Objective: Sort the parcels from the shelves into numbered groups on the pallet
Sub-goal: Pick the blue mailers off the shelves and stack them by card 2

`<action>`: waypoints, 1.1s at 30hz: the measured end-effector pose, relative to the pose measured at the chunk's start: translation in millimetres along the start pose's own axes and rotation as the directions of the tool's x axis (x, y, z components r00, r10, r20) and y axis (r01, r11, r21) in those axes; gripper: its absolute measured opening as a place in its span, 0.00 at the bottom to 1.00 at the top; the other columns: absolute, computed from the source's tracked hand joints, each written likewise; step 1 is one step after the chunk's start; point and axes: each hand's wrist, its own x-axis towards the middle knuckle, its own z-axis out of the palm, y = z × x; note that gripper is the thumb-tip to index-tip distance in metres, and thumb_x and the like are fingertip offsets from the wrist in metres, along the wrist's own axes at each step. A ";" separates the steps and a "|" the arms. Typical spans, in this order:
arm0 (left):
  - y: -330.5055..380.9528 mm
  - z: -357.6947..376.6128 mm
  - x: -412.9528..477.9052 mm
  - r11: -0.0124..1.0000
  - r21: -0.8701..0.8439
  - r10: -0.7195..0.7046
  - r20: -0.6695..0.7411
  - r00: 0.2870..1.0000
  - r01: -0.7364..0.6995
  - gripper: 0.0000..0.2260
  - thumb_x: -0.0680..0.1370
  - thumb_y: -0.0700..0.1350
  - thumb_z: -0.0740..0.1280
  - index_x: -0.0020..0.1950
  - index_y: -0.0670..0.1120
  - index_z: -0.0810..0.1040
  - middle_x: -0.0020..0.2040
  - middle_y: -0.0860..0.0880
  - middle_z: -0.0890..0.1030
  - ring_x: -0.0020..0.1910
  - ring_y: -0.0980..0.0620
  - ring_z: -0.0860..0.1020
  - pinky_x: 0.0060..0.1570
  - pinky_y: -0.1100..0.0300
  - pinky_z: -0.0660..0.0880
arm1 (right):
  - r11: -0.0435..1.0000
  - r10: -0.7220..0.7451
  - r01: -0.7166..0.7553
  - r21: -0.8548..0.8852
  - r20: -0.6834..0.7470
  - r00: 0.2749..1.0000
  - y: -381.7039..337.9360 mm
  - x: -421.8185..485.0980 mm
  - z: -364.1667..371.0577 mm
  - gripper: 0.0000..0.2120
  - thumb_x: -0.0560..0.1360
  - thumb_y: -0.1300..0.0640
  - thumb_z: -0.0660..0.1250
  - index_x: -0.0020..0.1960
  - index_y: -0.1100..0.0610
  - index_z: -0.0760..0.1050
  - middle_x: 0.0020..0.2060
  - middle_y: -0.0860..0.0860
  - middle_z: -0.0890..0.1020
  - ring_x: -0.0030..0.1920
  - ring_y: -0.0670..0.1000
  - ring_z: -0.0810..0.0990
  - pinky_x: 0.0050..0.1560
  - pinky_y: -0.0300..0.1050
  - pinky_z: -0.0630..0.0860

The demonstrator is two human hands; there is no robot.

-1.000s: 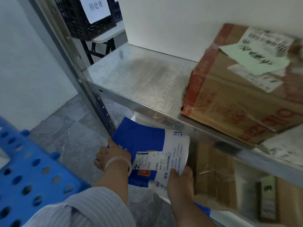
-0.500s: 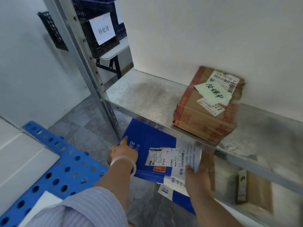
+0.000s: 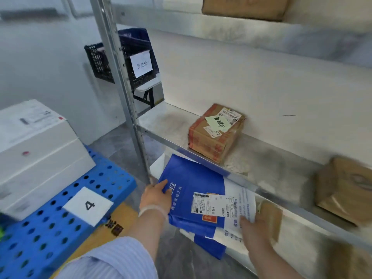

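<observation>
while hands, left (image 3: 155,198) and right (image 3: 251,224), grip it, a blue mailer (image 3: 191,184) (white label (image 3: 209,204)) near pallet (image 3: 50,228) card (image 3: 88,205) "4"

You hold a flat blue-and-white plastic mailer parcel (image 3: 193,178), its white shipping label facing up, tilted just below the front edge of the grey metal shelf (image 3: 171,121). Your left hand (image 3: 155,198) grips its blue left edge and your right hand (image 3: 253,226) its white lower corner. A second blue-and-white mailer (image 3: 209,246) lies beneath it. On the shelf sits a small brown cardboard box (image 3: 211,141) with red-printed tape and a pale green handwritten note. On the blue perforated plastic pallet (image 3: 50,228) a large white box (image 3: 40,150) stands beside a white card marked 4 (image 3: 88,205).
</observation>
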 end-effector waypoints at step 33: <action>-384.4 -314.6 -462.8 0.781 -0.600 -0.534 -0.496 0.685 0.174 0.22 0.78 0.39 0.68 0.71 0.52 0.71 0.55 0.49 0.78 0.35 0.52 0.80 0.26 0.64 0.71 | 0.822 -0.334 0.564 0.071 0.864 0.378 -11.5 -470.0 140.1 0.38 0.72 0.64 0.72 0.75 0.46 0.59 0.54 0.49 0.82 0.46 0.46 0.83 0.44 0.45 0.81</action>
